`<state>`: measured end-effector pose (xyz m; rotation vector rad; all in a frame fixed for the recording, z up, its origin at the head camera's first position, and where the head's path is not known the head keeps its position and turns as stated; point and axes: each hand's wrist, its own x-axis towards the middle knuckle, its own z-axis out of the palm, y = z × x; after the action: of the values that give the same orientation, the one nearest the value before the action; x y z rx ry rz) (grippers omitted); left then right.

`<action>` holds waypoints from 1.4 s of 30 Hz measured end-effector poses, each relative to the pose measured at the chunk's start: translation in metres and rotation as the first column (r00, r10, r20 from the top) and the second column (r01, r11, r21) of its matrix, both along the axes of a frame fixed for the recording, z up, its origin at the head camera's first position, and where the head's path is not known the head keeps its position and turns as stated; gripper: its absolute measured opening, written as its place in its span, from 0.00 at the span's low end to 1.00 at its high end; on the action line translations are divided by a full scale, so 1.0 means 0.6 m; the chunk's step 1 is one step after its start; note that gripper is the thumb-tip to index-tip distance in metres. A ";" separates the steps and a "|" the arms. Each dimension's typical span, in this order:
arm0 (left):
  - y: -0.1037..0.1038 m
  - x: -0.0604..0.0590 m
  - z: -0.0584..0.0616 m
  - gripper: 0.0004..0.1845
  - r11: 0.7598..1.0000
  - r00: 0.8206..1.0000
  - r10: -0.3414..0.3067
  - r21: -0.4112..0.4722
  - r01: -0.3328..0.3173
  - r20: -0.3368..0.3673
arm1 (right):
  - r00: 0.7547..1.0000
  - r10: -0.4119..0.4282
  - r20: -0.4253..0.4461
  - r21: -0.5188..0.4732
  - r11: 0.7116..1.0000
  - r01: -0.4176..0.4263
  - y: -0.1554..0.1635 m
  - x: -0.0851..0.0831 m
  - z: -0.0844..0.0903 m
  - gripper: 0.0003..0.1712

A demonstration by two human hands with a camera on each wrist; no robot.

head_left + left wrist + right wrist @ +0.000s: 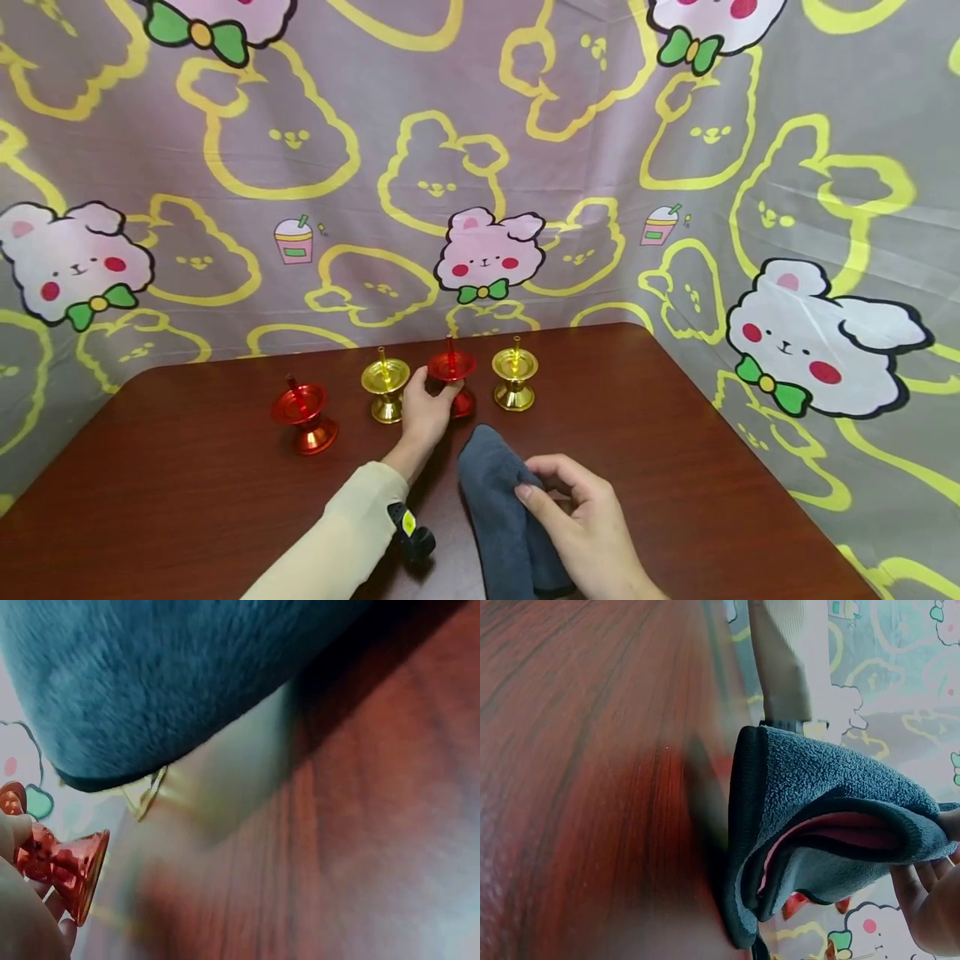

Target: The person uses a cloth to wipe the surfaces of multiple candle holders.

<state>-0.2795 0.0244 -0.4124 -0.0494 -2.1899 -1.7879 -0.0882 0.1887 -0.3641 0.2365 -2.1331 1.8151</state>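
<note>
Four small candle holders stand in a row at the back of the dark wooden table (675, 467). My left hand (426, 410) grips the stem of the red holder (452, 367) third from the left; the left wrist view shows that red holder (64, 862) between my fingers (22, 922). A gold holder (386, 389) stands just left of it, another gold holder (514, 379) just right, and a second red holder (303, 414) at the far left. My right hand (581, 517) holds a folded dark grey cloth (501, 508) near the front; the right wrist view shows the cloth (817, 817) pinched by my fingers (930, 900).
A printed bunny-pattern curtain (480, 167) hangs behind and to the right of the table, close to the holders. A small black wrist camera (411, 533) sits on my left sleeve. Bare tabletop lies to the left and right of the hands.
</note>
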 end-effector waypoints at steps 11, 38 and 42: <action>-0.071 0.106 0.049 0.11 0.978 0.983 -0.163 0.143 0.149 0.085 | 0.996 0.043 0.075 -0.056 0.998 -0.038 -0.017 -0.008 0.004 0.07; -0.173 0.268 0.058 0.19 0.852 0.859 -0.501 0.234 0.468 0.108 | 0.964 0.257 -0.065 0.181 0.953 -0.242 -0.087 -0.058 0.011 0.10; -0.169 0.266 0.057 0.20 0.843 0.851 -0.518 0.217 0.492 0.082 | 0.959 0.274 -0.073 0.214 0.943 -0.253 -0.087 -0.057 0.015 0.10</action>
<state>-0.1198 -0.0772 -0.3784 -0.5272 -2.2298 -2.3379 -0.1225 0.1364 -0.3550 0.6814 -2.3036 1.6740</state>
